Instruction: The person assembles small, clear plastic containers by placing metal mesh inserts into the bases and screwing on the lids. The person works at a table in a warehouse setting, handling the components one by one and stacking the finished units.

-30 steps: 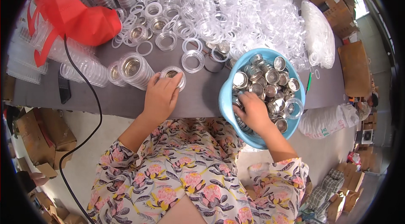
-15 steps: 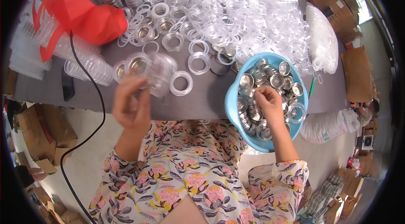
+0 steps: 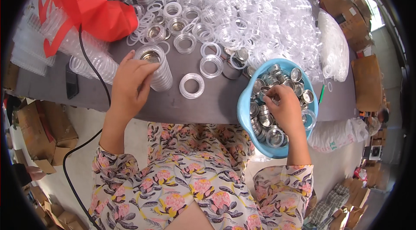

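Observation:
My left hand is closed around the upper near side of a stack of clear plastic round cases, its fingers bent over the rim. A round silver-gold metal piece lies inside the top case. On the right, a light blue basin holds many shiny metal caps. Over them, my right hand pinches at a cap, its fingertips partly hidden. A clear ring leans at the basin's right rim. Two loose clear rings lie between my hands.
A large heap of clear plastic rings covers the back of the grey-covered table. A red fabric bag, a black cable and stacked clear plastic parts are at left. A filled plastic bag lies at right.
The clear stack, blurred and tilted before, now stands steady beside my left hand, which has moved up. My right hand has shifted slightly and remains over the basin.

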### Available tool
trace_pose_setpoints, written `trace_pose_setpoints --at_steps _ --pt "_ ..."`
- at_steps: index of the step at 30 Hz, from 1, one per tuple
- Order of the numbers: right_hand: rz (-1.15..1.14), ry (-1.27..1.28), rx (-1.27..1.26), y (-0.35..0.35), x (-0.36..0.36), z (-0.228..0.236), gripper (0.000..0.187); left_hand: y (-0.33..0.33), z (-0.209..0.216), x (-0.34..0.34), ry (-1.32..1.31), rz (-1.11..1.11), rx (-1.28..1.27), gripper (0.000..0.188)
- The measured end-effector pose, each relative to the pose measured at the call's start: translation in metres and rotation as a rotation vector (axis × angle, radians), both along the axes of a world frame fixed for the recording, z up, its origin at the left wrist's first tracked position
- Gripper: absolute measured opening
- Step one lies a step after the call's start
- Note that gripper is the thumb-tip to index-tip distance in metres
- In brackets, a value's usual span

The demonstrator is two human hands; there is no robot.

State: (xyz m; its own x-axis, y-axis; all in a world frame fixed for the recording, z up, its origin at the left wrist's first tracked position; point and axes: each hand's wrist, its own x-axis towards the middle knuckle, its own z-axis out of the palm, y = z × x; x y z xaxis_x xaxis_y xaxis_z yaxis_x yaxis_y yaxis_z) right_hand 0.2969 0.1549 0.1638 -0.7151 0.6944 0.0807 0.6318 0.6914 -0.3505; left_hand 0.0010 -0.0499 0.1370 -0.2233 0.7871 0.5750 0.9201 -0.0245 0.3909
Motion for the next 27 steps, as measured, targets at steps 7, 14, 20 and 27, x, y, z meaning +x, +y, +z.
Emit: trace_pose_setpoints --at_steps 7,14,20,27 --pt "-0.059 0.119 -0.5 0.008 0.023 -0.023 0.009 0.003 -0.01 0.035 -0.004 -0.142 0.249 0.034" --pt "0.28 0.41 -0.133 -0.008 0.001 -0.003 0.018 0.079 -0.01 0.126 -0.345 -0.445 0.144 0.026" --pt "0.359 0.514 -0.117 -0.02 -0.028 -0.007 0.023 0.069 -0.028 0.101 -0.183 -0.307 0.145 0.02" --pt "0.515 0.395 -0.083 -0.021 -0.056 -0.023 0.026 0.034 -0.093 0.069 0.057 0.007 -0.091 0.025"
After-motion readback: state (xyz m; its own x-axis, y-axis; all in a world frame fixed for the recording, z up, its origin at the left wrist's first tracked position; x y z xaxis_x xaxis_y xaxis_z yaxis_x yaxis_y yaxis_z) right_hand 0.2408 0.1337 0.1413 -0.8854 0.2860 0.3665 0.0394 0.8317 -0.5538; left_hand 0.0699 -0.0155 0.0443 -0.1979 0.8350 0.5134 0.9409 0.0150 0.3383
